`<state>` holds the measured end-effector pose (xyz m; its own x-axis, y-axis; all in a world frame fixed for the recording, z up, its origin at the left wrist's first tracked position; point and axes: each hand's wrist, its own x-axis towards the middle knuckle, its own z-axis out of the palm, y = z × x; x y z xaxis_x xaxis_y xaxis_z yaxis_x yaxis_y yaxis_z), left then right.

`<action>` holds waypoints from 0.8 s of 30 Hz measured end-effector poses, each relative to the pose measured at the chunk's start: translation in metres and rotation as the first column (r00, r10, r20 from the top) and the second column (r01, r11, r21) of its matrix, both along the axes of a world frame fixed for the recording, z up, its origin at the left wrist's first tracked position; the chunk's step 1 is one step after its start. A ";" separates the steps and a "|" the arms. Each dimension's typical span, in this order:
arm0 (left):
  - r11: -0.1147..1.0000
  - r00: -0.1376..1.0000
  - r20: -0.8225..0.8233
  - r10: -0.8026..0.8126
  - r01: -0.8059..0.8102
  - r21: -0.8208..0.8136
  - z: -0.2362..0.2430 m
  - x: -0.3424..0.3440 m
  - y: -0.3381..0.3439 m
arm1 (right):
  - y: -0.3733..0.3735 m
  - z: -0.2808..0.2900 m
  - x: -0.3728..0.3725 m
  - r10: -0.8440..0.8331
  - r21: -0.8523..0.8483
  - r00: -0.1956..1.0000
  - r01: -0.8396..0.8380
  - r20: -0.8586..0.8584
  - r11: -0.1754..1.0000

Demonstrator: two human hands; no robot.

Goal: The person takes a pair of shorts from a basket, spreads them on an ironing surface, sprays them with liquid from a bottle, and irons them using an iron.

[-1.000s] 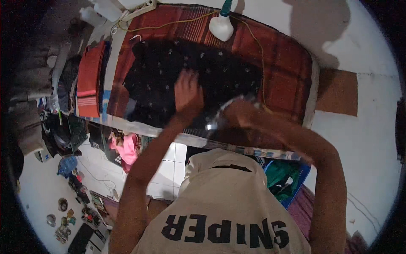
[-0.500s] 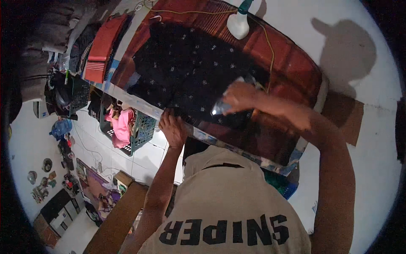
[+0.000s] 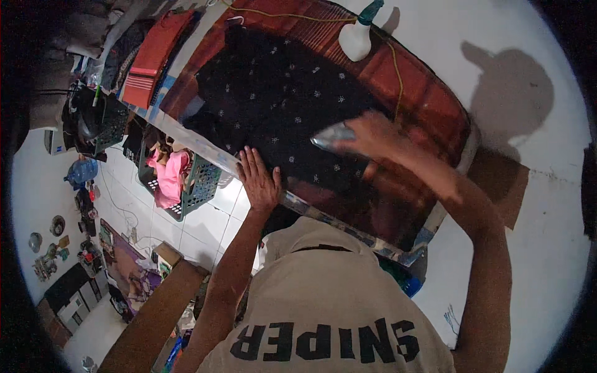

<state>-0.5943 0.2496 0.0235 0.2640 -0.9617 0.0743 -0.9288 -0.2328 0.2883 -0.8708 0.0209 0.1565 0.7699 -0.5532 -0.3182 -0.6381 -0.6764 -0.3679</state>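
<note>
A black garment with small white motifs [image 3: 280, 93] lies spread on a padded board covered in red plaid cloth [image 3: 435, 105]. My right hand [image 3: 373, 140] is closed on a silver iron [image 3: 329, 140], which rests on the garment’s right part; its handle is mostly hidden by my fingers. Down at the board’s near edge, my left hand [image 3: 260, 180] lies with fingers stretched over the dark cloth and pale border, holding nothing.
A white spray bottle [image 3: 354, 40] and yellow cord stand out along the far side. Folded red cloth [image 3: 152, 62] sits at left. Baskets of clothes [image 3: 193, 196], one with pink fabric [image 3: 168, 186], are below the board. A white wall [image 3: 547, 248] borders the right.
My left hand has moved from the garment’s middle down to the near edge, its fingers now flatter. The iron has shifted over the garment in my right hand, and the view has turned.
</note>
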 end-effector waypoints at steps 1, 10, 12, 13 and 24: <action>0.999 1.000 -0.011 -0.004 0.004 -0.033 0.001 0.000 -0.002 | -0.016 -0.008 0.011 0.028 -0.102 0.996 -0.020 0.085 0.995; 0.983 0.983 0.105 0.149 -0.135 -0.125 0.001 0.091 -0.025 | 0.005 -0.034 0.089 0.320 -0.022 0.946 -0.319 0.044 0.947; 0.975 0.991 0.074 0.116 -0.099 -0.201 0.005 0.115 -0.040 | 0.031 -0.039 0.076 0.403 -0.010 0.915 -0.403 0.014 0.915; 0.967 0.994 0.069 0.082 -0.063 -0.246 0.010 0.123 -0.051 | 0.039 -0.039 0.069 0.426 -0.035 0.904 -0.426 0.015 0.904; 0.971 0.997 0.044 -0.060 0.068 -0.227 0.011 0.254 -0.121 | 0.052 -0.041 0.179 0.109 -0.061 0.971 -0.098 0.212 0.993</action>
